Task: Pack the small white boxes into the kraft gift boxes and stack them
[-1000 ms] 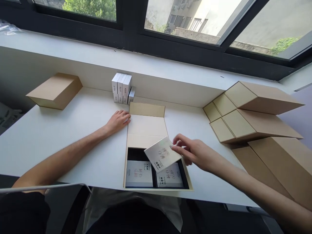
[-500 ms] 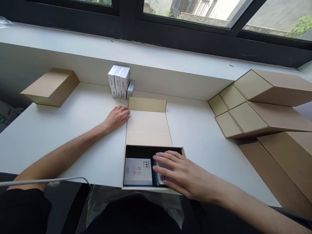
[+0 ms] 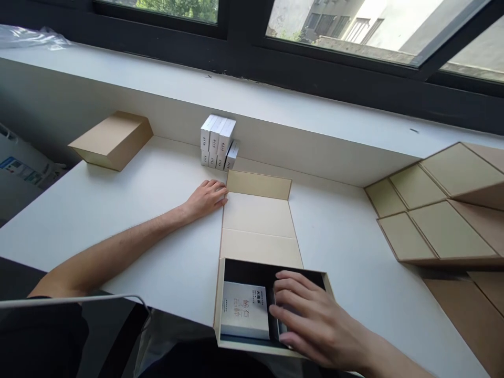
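Note:
A shallow cardboard gift box (image 3: pixel 218 310) with a black inside lies near the table edge, its hinged lid (image 3: pixel 258 215) folded back flat. On the left inside sits a small white tea box (image 3: pixel 244 310) with printed lettering. My right hand (image 3: pixel 311 315) is over the right half, fingers curved and apart above a second pale item, mostly hidden beneath it. I cannot tell how firmly it touches that item. My left hand (image 3: pixel 207 198) lies on the table with fingers loosely extended, their tips against the lid's left edge.
Small white boxes (image 3: pixel 217 139) are stacked against the back wall behind the lid. A closed brown box (image 3: pixel 112 139) stands at the far left. Several more brown boxes (image 3: pixel 444 228) are piled on the right. A white cable (image 3: pixel 79 300) crosses at lower left.
The view has shifted, so everything sits further right and lower. The gift box looks slightly tilted now. My right hand stays over its right half; my left hand stays at the lid.

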`<state>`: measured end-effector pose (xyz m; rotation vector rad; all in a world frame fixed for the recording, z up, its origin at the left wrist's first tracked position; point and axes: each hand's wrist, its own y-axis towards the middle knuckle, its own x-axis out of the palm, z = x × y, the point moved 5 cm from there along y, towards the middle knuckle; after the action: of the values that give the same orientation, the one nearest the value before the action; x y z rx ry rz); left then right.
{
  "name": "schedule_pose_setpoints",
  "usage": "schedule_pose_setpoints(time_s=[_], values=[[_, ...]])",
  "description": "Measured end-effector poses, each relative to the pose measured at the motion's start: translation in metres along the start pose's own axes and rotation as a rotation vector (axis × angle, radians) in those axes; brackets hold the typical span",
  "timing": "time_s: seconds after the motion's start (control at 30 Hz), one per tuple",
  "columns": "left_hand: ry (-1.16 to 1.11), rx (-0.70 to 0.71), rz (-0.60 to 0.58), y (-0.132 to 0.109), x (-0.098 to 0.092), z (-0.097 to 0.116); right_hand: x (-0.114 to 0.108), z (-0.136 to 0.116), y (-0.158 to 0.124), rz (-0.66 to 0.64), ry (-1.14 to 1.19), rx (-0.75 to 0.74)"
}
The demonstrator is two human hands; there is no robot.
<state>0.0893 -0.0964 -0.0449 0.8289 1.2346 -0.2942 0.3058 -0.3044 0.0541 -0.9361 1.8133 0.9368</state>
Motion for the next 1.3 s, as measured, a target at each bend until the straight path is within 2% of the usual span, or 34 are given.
schedule_pose_setpoints(time_s=[0.07,0.13,0.17,0.23,0.3,0.33,0.43,0.5,0.57,0.67,0.77,0.87,0.93,1.0,1.1,1.17,1.23,1.3], values=[[0.007,0.003,-0.003,0.001,0.0,0.0,-0.024,0.01,0.013,0.166,-0.023,-0.039],[0.01,0.003,-0.005,0.002,0.0,0.0,-0.047,0.036,0.04,0.277,-0.057,0.002],[0.009,0.003,-0.006,0.002,0.0,0.0,-0.056,0.055,0.058,0.304,-0.08,0.066],[0.011,0.002,-0.009,0.002,-0.001,0.0,-0.067,0.107,0.1,0.303,-0.133,0.287],[0.017,0.005,-0.01,0.003,-0.002,0.0,-0.066,0.163,0.142,0.229,-0.159,0.457],[0.02,0.007,-0.01,0.003,-0.003,0.0,-0.063,0.188,0.161,0.207,-0.211,0.485],[0.024,0.01,-0.013,0.004,-0.003,0.0,-0.044,0.24,0.201,0.076,-0.487,0.319],[0.022,0.007,-0.017,0.005,-0.003,-0.001,-0.032,0.258,0.208,0.002,-0.546,0.201],[0.014,0.004,-0.021,0.006,-0.003,-0.001,-0.028,0.265,0.205,-0.027,-0.526,0.15],[0.002,-0.002,-0.022,0.007,-0.002,-0.001,-0.034,0.265,0.196,-0.037,-0.504,0.115],[-0.003,0.001,-0.016,0.006,-0.002,-0.001,-0.048,0.264,0.186,0.046,-0.378,0.201],[-0.011,0.017,-0.009,0.005,-0.003,0.001,-0.063,0.263,0.169,0.228,-0.292,0.368],[-0.019,0.025,0.002,0.004,-0.002,0.002,-0.074,0.258,0.15,0.36,-0.307,0.472],[-0.026,0.028,0.015,0.003,-0.001,0.003,-0.086,0.247,0.126,0.493,-0.225,0.564],[-0.028,0.031,0.031,0.002,0.001,0.004,-0.096,0.216,0.087,0.663,0.204,0.67],[-0.03,0.033,0.038,0.0,0.001,0.004,-0.095,0.184,0.062,0.725,0.473,0.723],[-0.031,0.03,0.039,-0.001,0.001,0.004,-0.092,0.146,0.042,0.716,0.551,0.743],[-0.032,0.021,0.034,-0.002,0.0,0.002,-0.089,0.106,0.026,0.648,0.504,0.718]])
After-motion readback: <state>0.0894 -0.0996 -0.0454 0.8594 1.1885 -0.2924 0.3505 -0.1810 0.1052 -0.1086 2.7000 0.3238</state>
